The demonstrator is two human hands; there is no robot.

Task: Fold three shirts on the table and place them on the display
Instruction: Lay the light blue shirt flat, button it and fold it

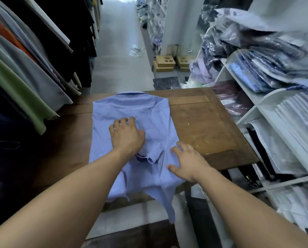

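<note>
A light blue polo shirt (131, 111) lies face down on the brown wooden table (203, 126), collar at the far edge, its sides folded inward and its hem hanging over the near edge. My left hand (126, 135) presses flat on the shirt's middle, fingers spread, over a folded-in sleeve with a dark-striped cuff. My right hand (187, 161) rests palm down on the shirt's right edge near the table's front, fingers apart. Neither hand grips the cloth.
White shelves (253, 104) with bagged folded shirts line the right side. A rack of hanging garments (24, 68) crowds the left. Cardboard boxes (164, 63) and plastic bags lie on the aisle floor beyond the table.
</note>
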